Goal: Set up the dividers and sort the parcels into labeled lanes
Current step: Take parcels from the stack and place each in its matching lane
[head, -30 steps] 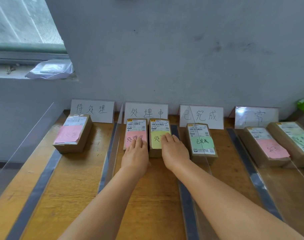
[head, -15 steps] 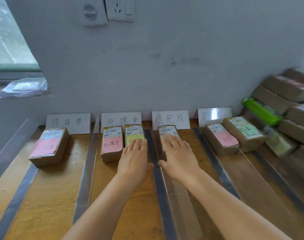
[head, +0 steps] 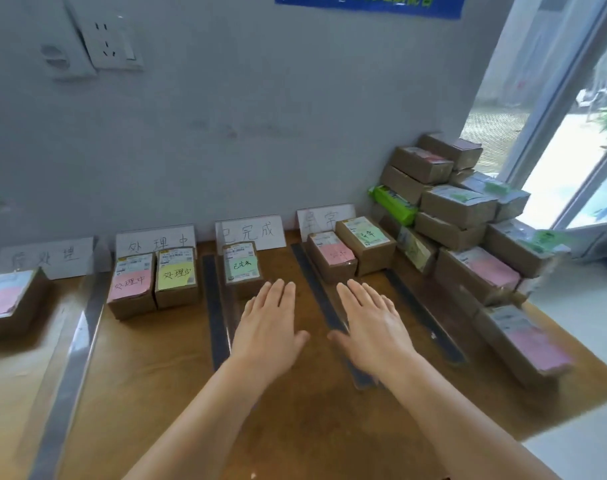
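Observation:
Four white lane labels stand against the wall on the wooden table [head: 163, 368]. Clear dividers on dark strips [head: 215, 306] split the lanes. One parcel with a pink note [head: 8, 299] lies in the far-left lane. Two parcels, pink note [head: 130, 285] and yellow note [head: 175, 277], sit in the second lane. A parcel with a green note [head: 242, 266] sits in the third lane. Two parcels [head: 350, 249] sit in the fourth lane. My left hand [head: 267, 327] hovers flat and empty in the third lane. My right hand [head: 373, 323] hovers flat and empty over the divider strip beside it.
A pile of several unsorted brown parcels [head: 468, 220] with pink and green notes is stacked at the table's right end, with a green packet [head: 394, 204] among them. A wall socket [head: 111, 43] is up left. A glass door is at the far right.
The view has swung to the right, bringing the parcel pile into sight. Both hands left the second-lane parcels and moved right, now hovering over the third lane and its right divider.

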